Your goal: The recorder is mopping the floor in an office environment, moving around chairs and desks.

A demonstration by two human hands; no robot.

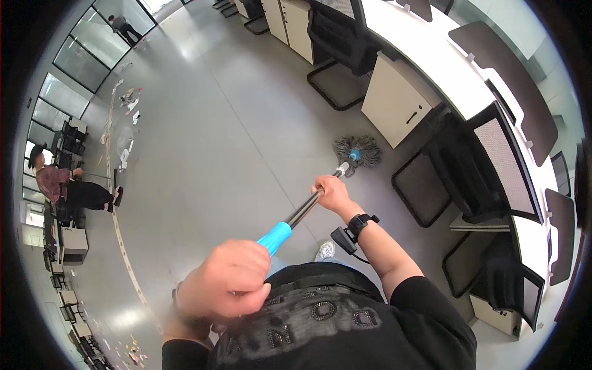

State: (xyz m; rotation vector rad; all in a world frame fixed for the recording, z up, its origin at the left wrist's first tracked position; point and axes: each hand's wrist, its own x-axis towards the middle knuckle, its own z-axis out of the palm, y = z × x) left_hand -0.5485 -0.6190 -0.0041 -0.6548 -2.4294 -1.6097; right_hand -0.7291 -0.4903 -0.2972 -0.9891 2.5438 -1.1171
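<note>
A string mop slants away from my body, its grey yarn head (367, 151) resting on the grey floor (194, 152) close to a cabinet. My left hand (226, 277), somewhat blurred, is wrapped around the blue grip (276, 237) at the upper end of the handle. Farther down, my right hand (332, 193) grasps the metal pole (303, 210) just above a white collar. A black device is strapped to my right wrist, with a cable running from it.
Cantilever chairs (481, 171) and a white pedestal cabinet (400, 99) line the long white desk (439, 51) on the right. Paper scraps (134, 105) litter the floor at left beside a pale strip (121, 243). One person (69, 185) holds a long-handled tool there; another person (125, 28) bends far off.
</note>
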